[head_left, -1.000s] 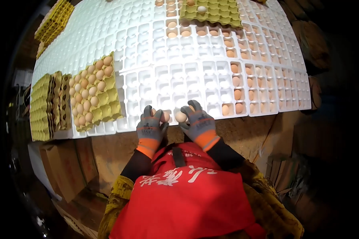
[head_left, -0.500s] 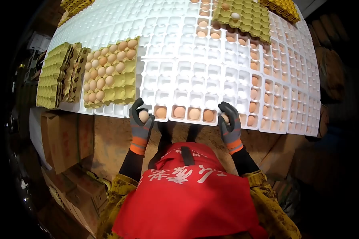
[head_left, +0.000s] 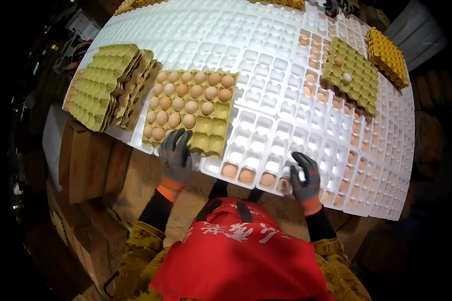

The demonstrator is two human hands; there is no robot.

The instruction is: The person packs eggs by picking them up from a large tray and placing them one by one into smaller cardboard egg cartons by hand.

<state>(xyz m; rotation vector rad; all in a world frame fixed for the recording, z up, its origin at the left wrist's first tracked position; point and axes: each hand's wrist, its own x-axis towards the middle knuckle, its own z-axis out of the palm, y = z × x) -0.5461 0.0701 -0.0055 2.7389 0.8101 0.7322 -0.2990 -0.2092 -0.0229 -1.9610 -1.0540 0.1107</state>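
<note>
My left hand [head_left: 176,153], in a grey and orange glove, reaches over the front edge of a yellow-green pulp egg tray [head_left: 206,136]. Its fingers are apart and bent down beside the front-row eggs [head_left: 158,133]; what lies under them is hidden. My right hand [head_left: 305,180], gloved the same way, hovers above the near edge of the white foam trays [head_left: 238,140]. Thumb and fingers stand apart with no egg visible between them. Brown eggs sit in the front-row cells, among them one egg [head_left: 230,170] on the left and another egg [head_left: 284,185] beside my right hand.
Stacked pulp trays [head_left: 103,85] stand at the left. Another pulp tray [head_left: 354,75] with two eggs lies across the foam trays at right, near a yellow tray stack [head_left: 386,56]. Another person's gloved hand [head_left: 331,7] shows at the far edge. Cardboard boxes [head_left: 93,163] stand lower left.
The view has turned and shifted. The eggs both hands held have left them; the left one now sits in a front foam cell. My left hand has moved over to the pulp tray.
</note>
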